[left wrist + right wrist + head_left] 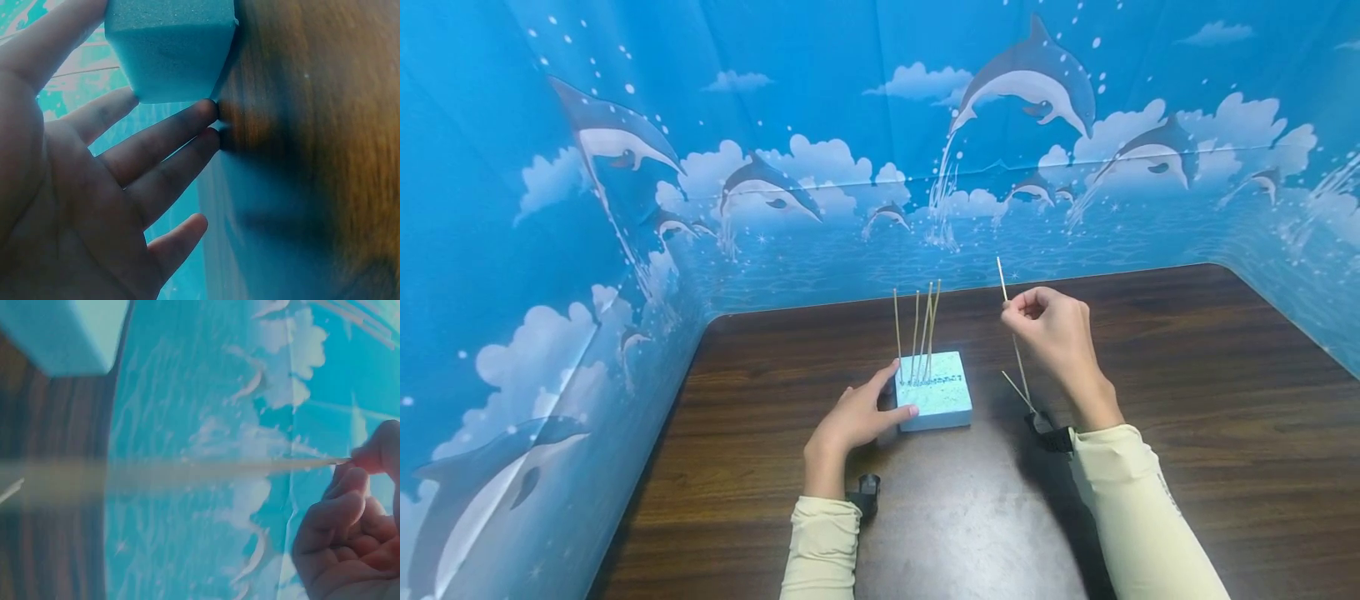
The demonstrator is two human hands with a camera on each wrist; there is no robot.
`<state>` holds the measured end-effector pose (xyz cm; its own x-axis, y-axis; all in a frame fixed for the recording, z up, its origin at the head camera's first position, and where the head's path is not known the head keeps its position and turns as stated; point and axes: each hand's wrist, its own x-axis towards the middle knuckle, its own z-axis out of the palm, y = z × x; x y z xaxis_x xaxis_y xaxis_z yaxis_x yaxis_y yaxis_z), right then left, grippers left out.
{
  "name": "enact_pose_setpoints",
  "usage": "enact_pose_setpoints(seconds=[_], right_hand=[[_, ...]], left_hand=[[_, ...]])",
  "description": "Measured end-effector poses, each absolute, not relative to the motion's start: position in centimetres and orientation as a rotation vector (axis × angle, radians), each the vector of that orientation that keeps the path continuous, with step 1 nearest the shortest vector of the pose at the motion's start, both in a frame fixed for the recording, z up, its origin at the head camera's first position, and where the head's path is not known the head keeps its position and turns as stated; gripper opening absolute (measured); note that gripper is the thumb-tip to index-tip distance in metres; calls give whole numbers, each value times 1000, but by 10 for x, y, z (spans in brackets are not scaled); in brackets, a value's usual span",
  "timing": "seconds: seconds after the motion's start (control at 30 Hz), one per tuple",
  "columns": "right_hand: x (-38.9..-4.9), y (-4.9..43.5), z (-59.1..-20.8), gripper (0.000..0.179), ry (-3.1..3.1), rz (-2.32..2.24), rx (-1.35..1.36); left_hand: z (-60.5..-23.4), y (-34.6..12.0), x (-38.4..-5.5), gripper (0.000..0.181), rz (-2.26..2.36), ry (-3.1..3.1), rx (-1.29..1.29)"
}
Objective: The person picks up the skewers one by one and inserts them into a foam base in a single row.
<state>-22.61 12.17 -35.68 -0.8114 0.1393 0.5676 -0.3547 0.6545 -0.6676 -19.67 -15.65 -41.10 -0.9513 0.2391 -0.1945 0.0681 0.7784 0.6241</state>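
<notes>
A pale blue foam block (943,404) sits on the table with several thin wooden sticks (897,333) standing upright in its top, toward its left part. My left hand (855,421) rests against the block's left side, thumb on the front and index finger at the back corner. In the left wrist view its other fingers (159,144) are spread and nearly straight. To the right of the block, above the table, my right hand (1056,329) pinches a stick (1001,275) between thumb and index finger; the stick hangs steeply, blurred in the right wrist view.
Another stick (1013,385) shows near my right wrist, partly hidden by the black wrist camera (1047,433). The dark wooden table (737,467) is bordered by a blue curtain (835,100) printed with dolphins, at the back and sides.
</notes>
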Motion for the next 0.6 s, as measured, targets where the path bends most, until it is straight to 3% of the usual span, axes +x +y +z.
enact_pose_setpoints(seconds=[0.23,0.6], right_hand=[[-230,90,-346,5,-2082,1227,268],[-235,67,-361,6,-2046,1243,395]], left_hand=[[-412,-157,-197,85,921,2719,253],[-412,-155,-199,85,909,2724,238]])
